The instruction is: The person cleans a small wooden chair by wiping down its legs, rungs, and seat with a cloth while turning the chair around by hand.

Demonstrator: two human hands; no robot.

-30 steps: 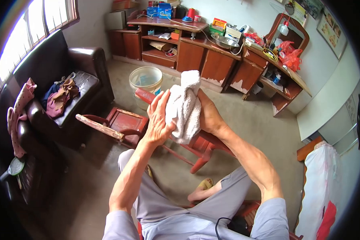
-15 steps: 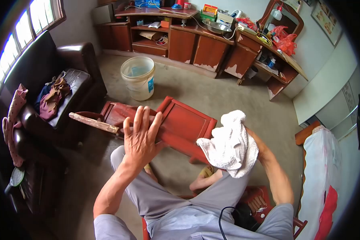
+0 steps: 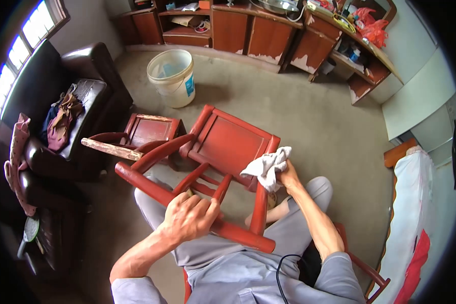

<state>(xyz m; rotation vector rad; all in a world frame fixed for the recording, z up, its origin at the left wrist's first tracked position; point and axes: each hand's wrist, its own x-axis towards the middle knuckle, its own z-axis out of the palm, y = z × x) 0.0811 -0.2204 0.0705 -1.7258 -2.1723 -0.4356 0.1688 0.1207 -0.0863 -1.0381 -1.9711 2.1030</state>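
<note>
A red wooden chair (image 3: 230,144) is tilted back toward me, with its backrest over my lap. My left hand (image 3: 190,217) is closed around the thick top rail of the backrest, near its middle slats. In my right hand (image 3: 289,177) is a bunched white towel (image 3: 267,166), which lies against the side post of the backrest close to the seat corner. The fingers of my right hand are partly hidden behind the towel. Beyond my left hand stands a second red chair (image 3: 152,130), its top rail worn to bare pale wood.
A white plastic bucket (image 3: 171,81) stands on the concrete floor beyond the chairs. At left is a dark leather sofa (image 3: 93,66) with crumpled clothes (image 3: 61,124). Peeling wooden cabinets (image 3: 271,38) line the far wall. A white-covered piece of furniture (image 3: 408,218) is at right.
The red chair has come up and tilted toward me. My left hand has gone from spread fingers to gripping its top rail. My right hand has moved the towel left onto the side post.
</note>
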